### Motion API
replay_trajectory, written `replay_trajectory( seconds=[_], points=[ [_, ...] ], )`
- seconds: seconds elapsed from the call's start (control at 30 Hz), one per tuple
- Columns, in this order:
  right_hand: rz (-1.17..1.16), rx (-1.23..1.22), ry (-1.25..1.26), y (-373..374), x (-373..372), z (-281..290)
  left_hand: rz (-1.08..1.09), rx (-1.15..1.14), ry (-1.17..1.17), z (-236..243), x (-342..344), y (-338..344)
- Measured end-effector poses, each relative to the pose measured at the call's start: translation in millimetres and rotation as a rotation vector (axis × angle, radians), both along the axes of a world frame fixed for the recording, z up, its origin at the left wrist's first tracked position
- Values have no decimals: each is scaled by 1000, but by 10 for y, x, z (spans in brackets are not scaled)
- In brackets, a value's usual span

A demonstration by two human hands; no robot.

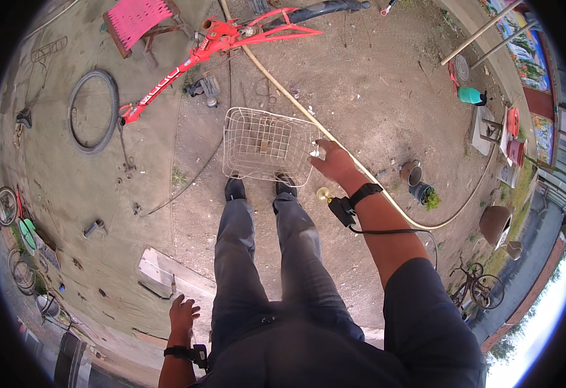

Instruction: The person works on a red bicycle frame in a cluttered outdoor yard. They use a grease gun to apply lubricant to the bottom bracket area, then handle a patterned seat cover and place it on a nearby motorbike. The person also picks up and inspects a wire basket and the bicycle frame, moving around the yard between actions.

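A white wire basket (266, 145) of rectangular shape, such as one fixes on a bicycle, is in the middle of the frame, slightly above the centre. It is held up in the air in front of the person's two black shoes (259, 188), with its open side toward the camera. The right hand (333, 163) holds it at the right rim: the fingers are closed around the top wire there and the thumb lies along the edge, so the basket hangs from this one hand and tilts a little. A black strap with a small device sits on this wrist.

The left hand (182, 313) is in the lower left of the frame, beside the thigh. It holds nothing; its fingers are loosely spread and a little bent, well apart from the basket.

A small round brass-coloured object (323, 193) shows just below the right hand; what it is cannot be told.

Above the basket, in the upper middle, a red bicycle frame (211, 48) lies on the brown dirt ground (373, 97), without wheels. A black rubber tyre (92, 111) lies flat at the upper left, probably taken off this bicycle. A long pale hose (283, 90) runs across the ground from the top to the right side. A pink stool (137, 21) stands at the top left.
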State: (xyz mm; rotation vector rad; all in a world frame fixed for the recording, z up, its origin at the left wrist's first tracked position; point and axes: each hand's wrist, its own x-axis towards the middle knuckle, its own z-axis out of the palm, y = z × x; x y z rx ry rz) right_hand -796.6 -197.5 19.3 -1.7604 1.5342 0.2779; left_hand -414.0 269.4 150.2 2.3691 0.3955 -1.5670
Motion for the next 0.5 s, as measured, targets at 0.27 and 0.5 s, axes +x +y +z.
replay_trajectory(
  seconds=[0.27,0.5],
  points=[
    [216,80,151,-670,539,-1499,77,206,73,-567,-341,406],
    [244,154,268,-834,688,-2267,120,214,11,-872,-411,390]
  ],
)
